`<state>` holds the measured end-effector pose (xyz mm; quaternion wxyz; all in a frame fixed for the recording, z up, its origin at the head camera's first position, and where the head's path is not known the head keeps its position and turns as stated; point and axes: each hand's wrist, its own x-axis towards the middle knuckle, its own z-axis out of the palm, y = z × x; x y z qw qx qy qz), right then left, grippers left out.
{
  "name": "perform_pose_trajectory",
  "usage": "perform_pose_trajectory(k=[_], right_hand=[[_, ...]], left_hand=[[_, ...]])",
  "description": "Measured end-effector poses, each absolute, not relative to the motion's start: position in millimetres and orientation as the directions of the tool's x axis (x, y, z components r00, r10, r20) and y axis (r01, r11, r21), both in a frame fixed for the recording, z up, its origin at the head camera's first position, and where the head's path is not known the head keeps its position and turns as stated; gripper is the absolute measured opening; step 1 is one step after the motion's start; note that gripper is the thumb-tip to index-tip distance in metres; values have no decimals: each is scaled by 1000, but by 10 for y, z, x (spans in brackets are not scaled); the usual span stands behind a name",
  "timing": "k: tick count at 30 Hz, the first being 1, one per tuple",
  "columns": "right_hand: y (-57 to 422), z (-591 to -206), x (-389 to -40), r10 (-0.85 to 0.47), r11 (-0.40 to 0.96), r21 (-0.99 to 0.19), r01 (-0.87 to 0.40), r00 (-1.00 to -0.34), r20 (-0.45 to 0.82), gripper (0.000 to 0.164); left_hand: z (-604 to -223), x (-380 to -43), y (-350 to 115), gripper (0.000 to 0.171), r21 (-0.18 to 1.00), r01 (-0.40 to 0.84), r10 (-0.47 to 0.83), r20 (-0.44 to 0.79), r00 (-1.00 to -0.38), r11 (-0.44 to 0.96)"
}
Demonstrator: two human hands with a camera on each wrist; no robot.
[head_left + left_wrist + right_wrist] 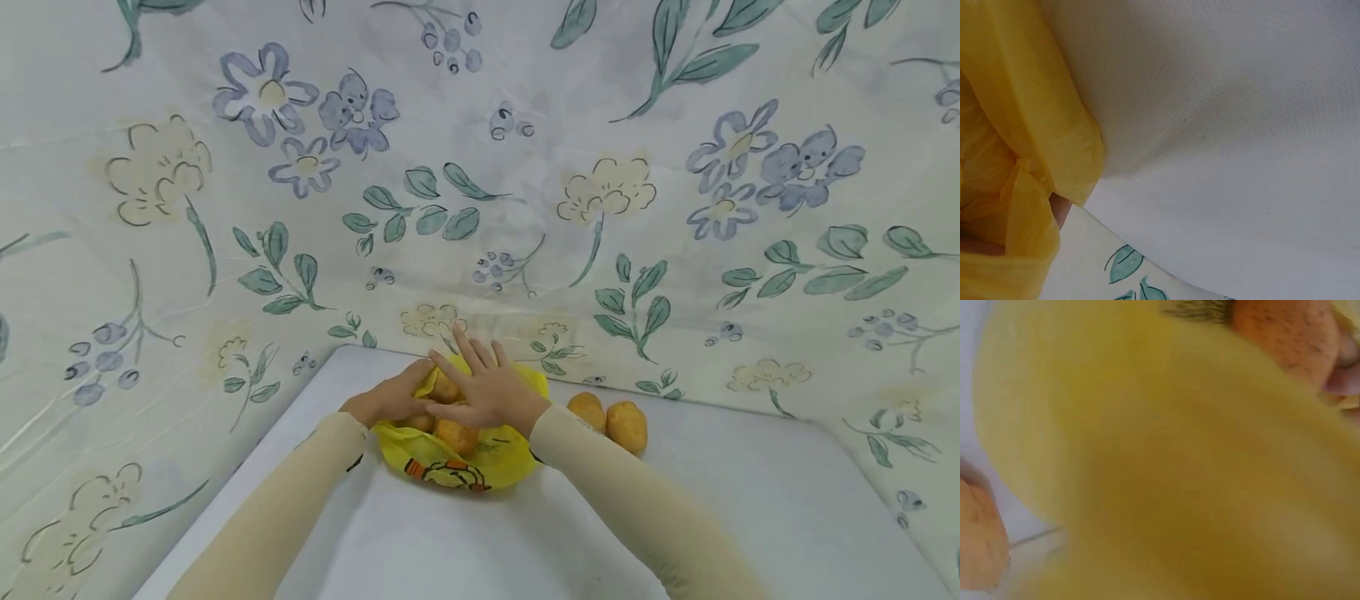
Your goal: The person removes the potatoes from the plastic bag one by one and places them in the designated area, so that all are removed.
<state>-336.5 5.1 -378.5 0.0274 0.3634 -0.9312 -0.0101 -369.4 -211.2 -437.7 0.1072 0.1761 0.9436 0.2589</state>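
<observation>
Beneath both hands, a yellow bag; inside it, potatoes

**Much Covered, Cropped or Blurred**

In the middle of the head view, the right hand and left hand partly cover the potatoes in the yellow bag; their number cannot be told. The print on the bag's front is creased, too small to make out. Right of centre, the right sleeve overlaps a loose potato; it and the left sleeve run off the bottom edge.

In the left wrist view, the bag, cropped at left, mostly hides a finger.

In the right wrist view, the bag is a central blur; the lower-left potato and upper-right potato are cut off.
</observation>
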Motion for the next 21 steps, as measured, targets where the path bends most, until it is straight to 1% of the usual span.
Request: perform_pose_trajectory(k=[4,13,17,21], right_hand=[[58,-3904,-3395,-665,747,36,-664,-746,41,81],[102,-4101,-3396,-642,767,-6,-642,-767,-18,82],[87,-4149,-3394,-654,756,-36,-653,-757,-11,82],[58,-4241,-3400,-670,742,-21,-670,-742,-1,83]], left_hand=[[-4387,-3703,-2124,78,503,312,410,-95,-907,806],[-4378,-3736,-2109,80,464,309,400,-108,-910,830],[-4378,-3735,-2113,80,465,303,394,-111,-912,832],[-4383,-3719,-2125,81,482,300,396,-109,-912,823]])
